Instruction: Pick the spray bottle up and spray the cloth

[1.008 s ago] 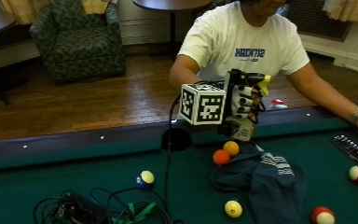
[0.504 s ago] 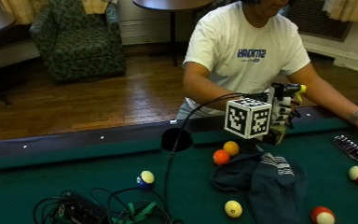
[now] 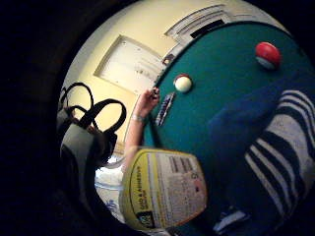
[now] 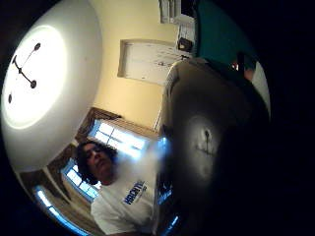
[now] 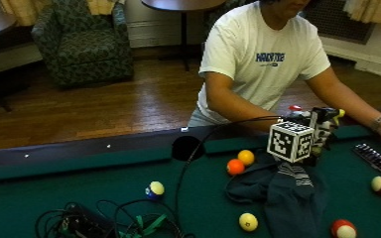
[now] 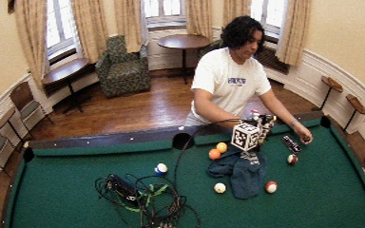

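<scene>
Half the spray bottle (image 3: 164, 191) (nozzle) hidden

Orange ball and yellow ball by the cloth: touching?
Cannot tell. In the outside view the orange ball and yellow ball overlap with no visible gap, but one may simply sit behind the other.

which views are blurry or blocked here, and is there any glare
Thumb side palm view: a dark blurred shape close up blocks much of it, with glare from the ceiling light. Little finger side palm view: spray bottle label close and soft. Outside views are evenly lit.
</scene>
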